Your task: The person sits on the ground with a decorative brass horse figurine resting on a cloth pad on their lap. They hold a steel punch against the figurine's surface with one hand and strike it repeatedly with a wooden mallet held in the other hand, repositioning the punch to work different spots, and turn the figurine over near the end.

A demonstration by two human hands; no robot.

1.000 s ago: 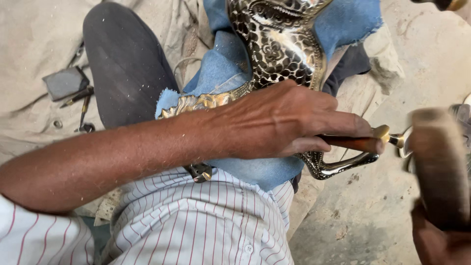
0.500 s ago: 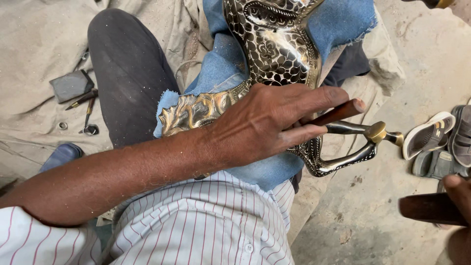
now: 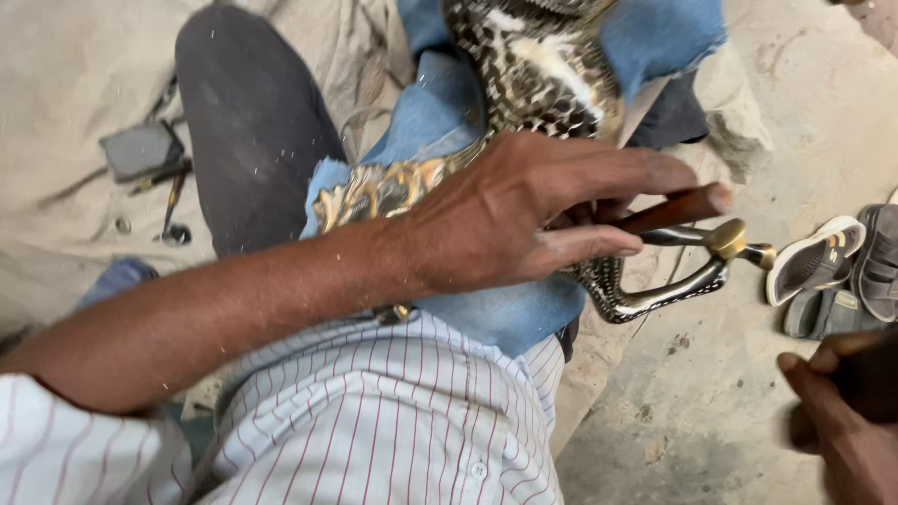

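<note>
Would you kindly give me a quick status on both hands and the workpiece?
Left hand gripping a wooden-handled tool against the patterned brass piece. Right hand low, holding something dark, blurred. Sandals beside the work.

A floor-level metalcraft workshop. The person sits on a dusty concrete floor (image 3: 711,411) with a patterned brass piece (image 3: 547,84) across the lap on blue cloth (image 3: 435,117). Small tools (image 3: 168,201) lie on a dirty sheet (image 3: 65,84), sandals (image 3: 832,266) nearby.

Right hand (image 3: 847,421) blurred, cut off by edge.
</note>
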